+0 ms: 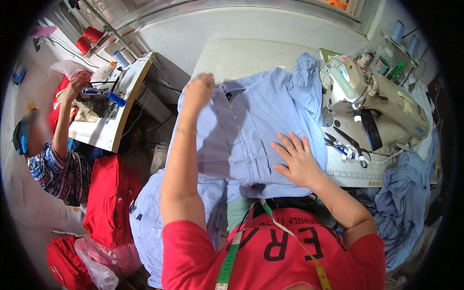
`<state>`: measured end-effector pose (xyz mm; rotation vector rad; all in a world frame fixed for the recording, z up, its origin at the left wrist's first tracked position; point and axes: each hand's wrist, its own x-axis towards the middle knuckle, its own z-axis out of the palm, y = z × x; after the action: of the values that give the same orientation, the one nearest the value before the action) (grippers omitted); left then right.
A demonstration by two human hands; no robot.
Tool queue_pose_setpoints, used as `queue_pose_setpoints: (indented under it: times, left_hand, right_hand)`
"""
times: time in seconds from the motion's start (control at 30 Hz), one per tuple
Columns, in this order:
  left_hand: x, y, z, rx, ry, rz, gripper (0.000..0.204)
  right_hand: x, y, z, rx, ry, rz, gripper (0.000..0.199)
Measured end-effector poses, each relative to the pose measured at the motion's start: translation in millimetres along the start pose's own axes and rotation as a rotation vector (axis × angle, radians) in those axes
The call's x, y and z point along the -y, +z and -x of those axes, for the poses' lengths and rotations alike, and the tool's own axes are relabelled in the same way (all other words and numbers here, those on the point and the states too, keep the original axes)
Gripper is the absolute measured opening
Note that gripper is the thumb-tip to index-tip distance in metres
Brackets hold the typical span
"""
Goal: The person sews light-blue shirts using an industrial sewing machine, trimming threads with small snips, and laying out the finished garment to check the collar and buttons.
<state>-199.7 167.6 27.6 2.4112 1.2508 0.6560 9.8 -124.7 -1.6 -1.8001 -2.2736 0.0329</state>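
Well, the shirt (258,130) lies spread on the table (237,55), just left of the machine (398,111). I judge it light, soft and quick to crease rather than slippery or fragile; the shoulder seams or hem look like good places to take hold. My right hand (297,159), nearer the machine, rests on the shirt front, fingers spread wide, gripping nothing, elbow bent. My left hand (198,92) is at the shoulder farther from the machine, arm stretched out, fingers curled; whether it pinches cloth I cannot tell.
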Motion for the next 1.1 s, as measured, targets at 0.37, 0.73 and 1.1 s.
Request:
queue_pose_setpoints:
  times: [0.37,0.73,1.1]
  left_hand:
    - [-38.5,9.2,191.2,-0.373,0.022,0.193,0.019]
    - [70.8,79.5,275.1,-0.559,-0.819,1.004,0.071]
    - [85.0,46.4,301.3,-0.43,-0.694,1.844,0.057]
  right_hand:
    - [-21.9,-4.0,28.3,-0.095,0.212,-0.091,0.046]
    - [-35.0,-9.6,44.4,-0.323,0.551,0.076,0.045]
    - [-58.6,-4.2,40.8,-0.327,0.652,-0.772,0.017]
